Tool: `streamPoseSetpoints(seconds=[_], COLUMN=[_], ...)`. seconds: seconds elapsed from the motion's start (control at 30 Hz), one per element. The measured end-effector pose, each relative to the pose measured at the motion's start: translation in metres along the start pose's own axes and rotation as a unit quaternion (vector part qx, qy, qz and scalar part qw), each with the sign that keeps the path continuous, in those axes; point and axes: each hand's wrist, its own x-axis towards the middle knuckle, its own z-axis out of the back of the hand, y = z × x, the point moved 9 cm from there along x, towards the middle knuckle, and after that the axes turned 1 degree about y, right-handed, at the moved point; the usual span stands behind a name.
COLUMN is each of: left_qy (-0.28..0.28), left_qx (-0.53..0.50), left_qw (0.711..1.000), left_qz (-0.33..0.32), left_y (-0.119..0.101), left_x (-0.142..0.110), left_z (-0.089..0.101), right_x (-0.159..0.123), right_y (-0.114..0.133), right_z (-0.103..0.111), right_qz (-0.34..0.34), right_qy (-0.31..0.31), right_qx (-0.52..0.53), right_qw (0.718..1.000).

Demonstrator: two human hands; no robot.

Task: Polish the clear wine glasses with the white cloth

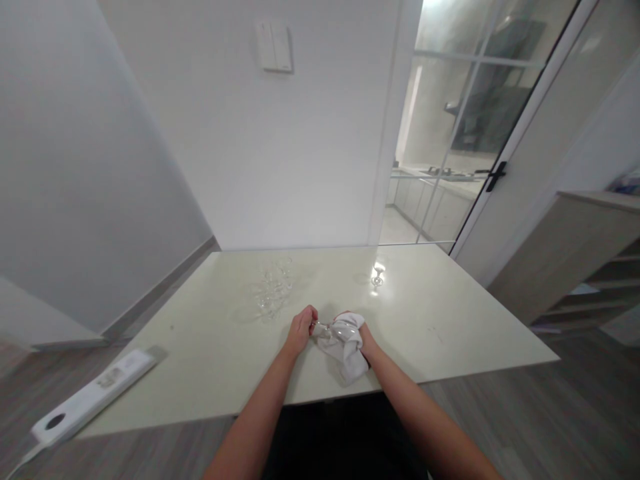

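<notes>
Near the front middle of the pale table (200,373), my left hand (301,328) is closed on the foot end of a clear stemmed glass (323,327). The glass lies sideways between my hands, its bowl towards the right. A white cloth (350,363) is bunched about the bowl, and its loose end hangs down towards the table edge. My right hand (367,341) grips this cloth, with most of its fingers hidden behind the folds. Several clear glasses (274,290) stand grouped beyond my left hand. Farther off to the right is a single stemmed glass (377,275).
A white power strip (100,393) with a cord overhangs the table's left front corner. The far table edge meets a white wall (300,167) with a switch plate (274,47). To the right are a glass-paned door (450,120) and a wooden shelf unit (575,253).
</notes>
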Motion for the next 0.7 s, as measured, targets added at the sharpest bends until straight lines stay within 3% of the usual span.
streamPoseSetpoints(seconds=[0.23, 0.7], left_qy=[-0.006, -0.011], left_qx=[0.010, 0.016], left_qw=[1.000, 1.000], left_qz=[0.022, 0.021], left_y=[0.007, 0.008], left_x=[0.001, 0.002], left_z=[0.000, 0.001], right_x=[-0.010, -0.019], right_y=[-0.010, -0.023], right_z=[0.007, 0.016], right_qz=[0.011, -0.044], right_qy=[-0.010, -0.042], right_qx=[-0.035, -0.009], right_qw=[0.999, 0.998])
